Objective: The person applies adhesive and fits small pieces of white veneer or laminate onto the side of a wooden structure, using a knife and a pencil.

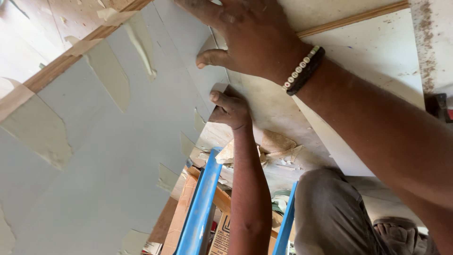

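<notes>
Right hand (250,38), beaded bracelet (304,70) on its wrist, lies flat with palm and fingers pressed on the large pale grey laminate sheet (108,156), thumb stretched along the sheet's edge. It grips nothing, just presses.

Left hand (230,109) comes up from below, fingers curled into a loose fist, pinching the sheet's lower corner where the edge meets the off-white board (377,52). Looks clamped on that corner, though the fingertips are hidden behind the sheet, so I can't tell how much they hold.

The two hands are close, one just above the other, not touching.

The grey sheet fills the left half of the view, tilted, lying against a light wooden frame strip (61,66) along its upper edge. Several strips of beige masking tape (111,78) are stuck across it, some bridging onto the wood.

Below the hands: blue metal ladder rails (203,203), the left forearm running between them. Torn beige scraps (276,141) lie on the surface beyond. The person's knee in dusty grey trousers (330,212) is at lower right, sandalled foot (396,236) beside it.
</notes>
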